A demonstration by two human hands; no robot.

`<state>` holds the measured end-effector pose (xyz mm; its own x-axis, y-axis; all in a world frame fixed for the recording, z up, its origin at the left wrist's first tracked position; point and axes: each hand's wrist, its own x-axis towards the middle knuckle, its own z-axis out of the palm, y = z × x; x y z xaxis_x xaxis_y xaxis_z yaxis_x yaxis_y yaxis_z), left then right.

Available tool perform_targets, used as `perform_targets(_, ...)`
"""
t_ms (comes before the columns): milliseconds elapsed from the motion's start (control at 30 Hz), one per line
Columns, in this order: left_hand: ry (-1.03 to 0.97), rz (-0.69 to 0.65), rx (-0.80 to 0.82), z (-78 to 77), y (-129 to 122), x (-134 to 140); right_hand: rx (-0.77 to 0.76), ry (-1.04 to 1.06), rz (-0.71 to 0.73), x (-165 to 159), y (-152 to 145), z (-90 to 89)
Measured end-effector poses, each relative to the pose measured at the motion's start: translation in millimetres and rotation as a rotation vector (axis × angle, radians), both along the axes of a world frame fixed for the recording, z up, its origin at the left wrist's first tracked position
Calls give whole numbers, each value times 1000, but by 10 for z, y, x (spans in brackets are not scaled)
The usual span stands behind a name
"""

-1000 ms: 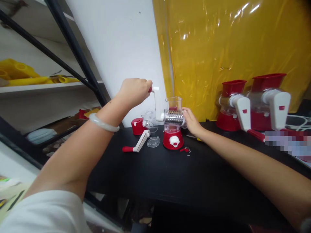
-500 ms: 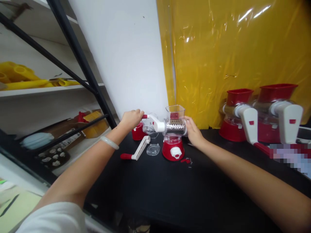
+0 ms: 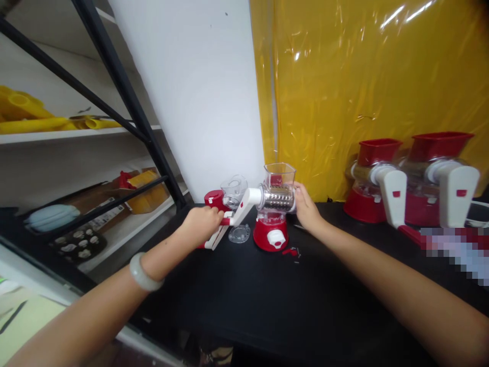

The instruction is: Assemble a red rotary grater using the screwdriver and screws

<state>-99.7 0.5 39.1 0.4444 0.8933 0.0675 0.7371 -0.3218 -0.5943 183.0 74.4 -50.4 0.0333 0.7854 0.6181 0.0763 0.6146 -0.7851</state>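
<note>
A rotary drum grater (image 3: 270,233) with a red base stands upright on the black table. Its clear hopper (image 3: 280,174) sits above a perforated metal drum (image 3: 278,198). My left hand (image 3: 202,223) is closed round the red grip of the white crank handle (image 3: 244,205), which slants down to the left from the drum. At the drum's right end, my right hand (image 3: 307,208) holds the grater's housing, some fingers hidden behind it. A loose second crank lies partly covered by my left hand. Beside it is a clear round disc (image 3: 239,233).
Small red pieces and pins (image 3: 292,252) lie before the base. Behind my left hand are a red base (image 3: 214,198) and a clear housing (image 3: 234,191). Two assembled graters (image 3: 376,183) stand at the right. A black-framed shelf (image 3: 153,148) rises at the left.
My left hand has swung the crank down and toward me, from about level to slanting, now covering part of the loose crank. My right hand stays on the housing. The view has shifted slightly.
</note>
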Motion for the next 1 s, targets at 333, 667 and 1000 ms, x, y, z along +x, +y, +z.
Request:
perform_targets(333, -107, 48, 123, 803, -1043, 455, 10, -24, 1, -24, -27, 26)
perform_targets(667, -197, -19, 465, 1390, -151, 609, 36, -29, -17, -31, -34, 22)
perform_targets(1000, -195, 65, 385, 1034, 567, 206, 59, -71, -12, -46, 1, 21)
